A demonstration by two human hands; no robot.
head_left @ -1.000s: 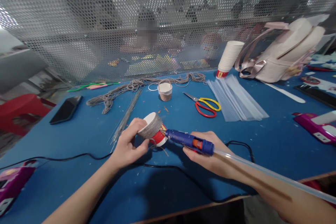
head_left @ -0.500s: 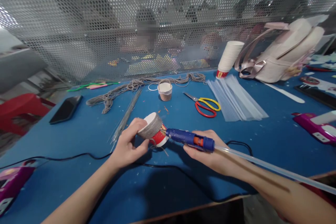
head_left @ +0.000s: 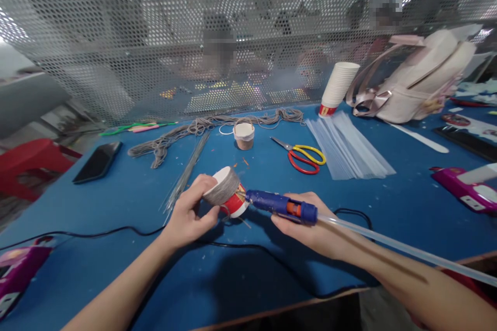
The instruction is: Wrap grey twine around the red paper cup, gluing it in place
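A red and white paper cup (head_left: 228, 194), its upper part wound with grey cord, is tilted in my left hand (head_left: 193, 212), whose fingers pinch the rim and side. A loose cord end hangs below the cup. My right hand (head_left: 306, 225) holds a blue glue gun (head_left: 277, 204) with a long clear glue stick trailing from its back. The gun's nozzle is at the red part of the cup, just beside the cord; whether it touches cannot be made out.
Scissors (head_left: 301, 156), a small wrapped cup (head_left: 244, 136) and grey cord (head_left: 194, 126) lie beyond my hands. Clear strips (head_left: 347, 147), stacked cups (head_left: 337, 88) and a bag (head_left: 415, 83) stand right. A phone (head_left: 98, 162) is left; a black cable (head_left: 240, 245) crosses the blue table (head_left: 155, 289).
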